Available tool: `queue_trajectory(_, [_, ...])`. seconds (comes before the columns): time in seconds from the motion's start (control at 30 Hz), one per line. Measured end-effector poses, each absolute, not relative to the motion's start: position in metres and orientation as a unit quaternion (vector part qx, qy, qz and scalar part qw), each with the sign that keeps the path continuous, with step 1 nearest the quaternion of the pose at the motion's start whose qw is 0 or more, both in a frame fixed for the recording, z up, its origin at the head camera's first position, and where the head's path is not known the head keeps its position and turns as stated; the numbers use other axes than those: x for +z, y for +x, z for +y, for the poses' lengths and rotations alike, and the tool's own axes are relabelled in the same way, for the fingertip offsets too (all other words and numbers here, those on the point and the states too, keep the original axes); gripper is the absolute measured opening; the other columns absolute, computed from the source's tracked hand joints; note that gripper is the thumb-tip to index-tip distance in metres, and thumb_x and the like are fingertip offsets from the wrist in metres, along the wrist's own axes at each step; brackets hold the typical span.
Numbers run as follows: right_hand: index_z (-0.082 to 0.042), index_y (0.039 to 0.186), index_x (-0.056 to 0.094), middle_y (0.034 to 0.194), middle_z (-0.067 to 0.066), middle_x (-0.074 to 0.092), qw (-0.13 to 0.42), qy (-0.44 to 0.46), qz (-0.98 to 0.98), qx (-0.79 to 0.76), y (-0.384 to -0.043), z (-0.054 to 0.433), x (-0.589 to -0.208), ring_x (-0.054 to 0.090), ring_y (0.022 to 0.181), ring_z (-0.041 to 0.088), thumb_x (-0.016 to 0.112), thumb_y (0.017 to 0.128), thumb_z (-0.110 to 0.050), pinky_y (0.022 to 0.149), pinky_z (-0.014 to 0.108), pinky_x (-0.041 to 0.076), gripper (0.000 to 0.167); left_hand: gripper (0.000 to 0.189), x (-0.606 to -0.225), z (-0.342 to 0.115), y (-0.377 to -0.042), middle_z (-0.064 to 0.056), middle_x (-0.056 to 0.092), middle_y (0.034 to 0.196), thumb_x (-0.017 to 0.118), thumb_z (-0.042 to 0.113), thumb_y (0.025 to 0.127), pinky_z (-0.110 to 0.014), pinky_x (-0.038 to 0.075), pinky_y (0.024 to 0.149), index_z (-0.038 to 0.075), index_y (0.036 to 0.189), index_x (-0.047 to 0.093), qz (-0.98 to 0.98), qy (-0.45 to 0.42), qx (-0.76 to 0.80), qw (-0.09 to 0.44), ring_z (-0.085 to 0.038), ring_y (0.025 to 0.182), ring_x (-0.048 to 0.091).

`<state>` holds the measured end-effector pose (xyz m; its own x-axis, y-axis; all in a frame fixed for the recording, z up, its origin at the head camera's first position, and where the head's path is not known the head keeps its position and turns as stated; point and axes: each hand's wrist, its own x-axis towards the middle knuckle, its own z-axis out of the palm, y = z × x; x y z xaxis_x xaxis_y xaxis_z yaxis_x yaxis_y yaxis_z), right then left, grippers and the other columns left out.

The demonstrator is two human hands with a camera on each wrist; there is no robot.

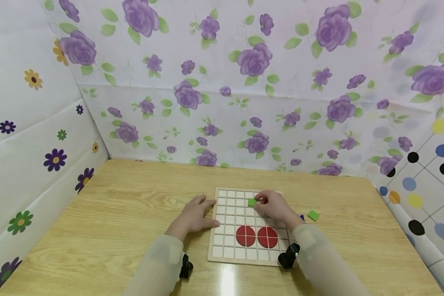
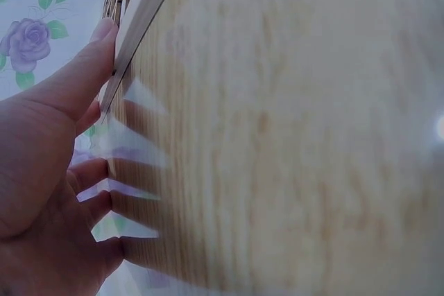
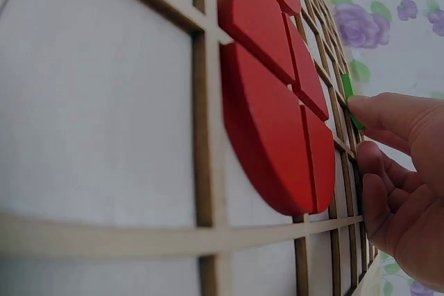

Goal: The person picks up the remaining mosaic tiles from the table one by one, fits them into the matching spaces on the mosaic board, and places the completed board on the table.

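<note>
One green square [image 1: 251, 202], clamped in the grip of the right hand [image 1: 275, 205] at the far rows of the gridded board [image 1: 237, 260], possibly tilting on the ridges [image 3: 139, 240] if released off-centre; left hand [image 1: 195, 214], spread, touches the board's left edge.

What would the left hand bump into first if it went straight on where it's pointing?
Most likely the edge of the grid board: the left hand has its fingers right beside it, seemingly touching. Whether they would bump that edge or slide over the top is hard to tell.
</note>
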<state>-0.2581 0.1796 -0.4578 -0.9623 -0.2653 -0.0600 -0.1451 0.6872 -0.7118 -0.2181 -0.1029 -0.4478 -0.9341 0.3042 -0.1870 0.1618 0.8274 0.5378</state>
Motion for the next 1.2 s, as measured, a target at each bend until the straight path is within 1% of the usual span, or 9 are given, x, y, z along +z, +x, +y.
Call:
queue_trajectory(0.3, [-0.006, 0.114, 0.066, 0.09, 0.006, 0.064, 0.084, -0.118, 0.915, -0.375, -0.2579, 0.1794, -0.4578, 0.054, 0.073, 0.015, 0.066, 0.088, -0.015, 0.06, 0.027, 0.045, 0.028, 0.075, -0.4483, -0.1031, -0.2169, -0.013, 0.021, 0.156, 0.071, 0.049, 0.08, -0.06, 0.026, 0.11, 0.025, 0.145, 0.04, 0.948, 0.123, 0.264, 0.13, -0.039, 0.143, 0.019])
queue_trajectory(0.77, [-0.007, 0.115, 0.066, 0.088, 0.005, 0.062, 0.096, -0.115, 0.92, -0.362, -0.2607, 0.178, -0.4515, 0.05, 0.07, 0.016, 0.065, 0.089, -0.018, 0.057, 0.027, 0.042, 0.028, 0.076, -0.4476, -0.1027, -0.2203, -0.013, 0.021, 0.157, 0.07, 0.049, 0.08, -0.061, 0.027, 0.109, 0.024, 0.145, 0.04, 0.948, 0.126, 0.263, 0.126, -0.039, 0.143, 0.019])
queue_trajectory(1.0, [-0.007, 0.116, 0.066, 0.088, 0.006, 0.063, 0.107, -0.109, 0.918, -0.367, -0.2593, 0.1751, -0.4519, 0.05, 0.067, 0.016, 0.065, 0.089, -0.017, 0.055, 0.026, 0.041, 0.029, 0.076, -0.4486, -0.1029, -0.2195, -0.012, 0.02, 0.157, 0.07, 0.049, 0.08, -0.061, 0.027, 0.109, 0.025, 0.145, 0.039, 0.948, 0.12, 0.263, 0.135, -0.039, 0.143, 0.019])
queue_trajectory(1.2, [-0.008, 0.114, 0.068, 0.095, 0.006, 0.066, 0.097, -0.113, 0.924, -0.352, -0.2593, 0.1731, -0.4521, 0.055, 0.074, 0.015, 0.066, 0.088, -0.017, 0.059, 0.026, 0.045, 0.028, 0.076, -0.4492, -0.1024, -0.2193, -0.012, 0.02, 0.157, 0.071, 0.049, 0.08, -0.061, 0.026, 0.109, 0.026, 0.145, 0.039, 0.948, 0.119, 0.262, 0.138, -0.039, 0.143, 0.018])
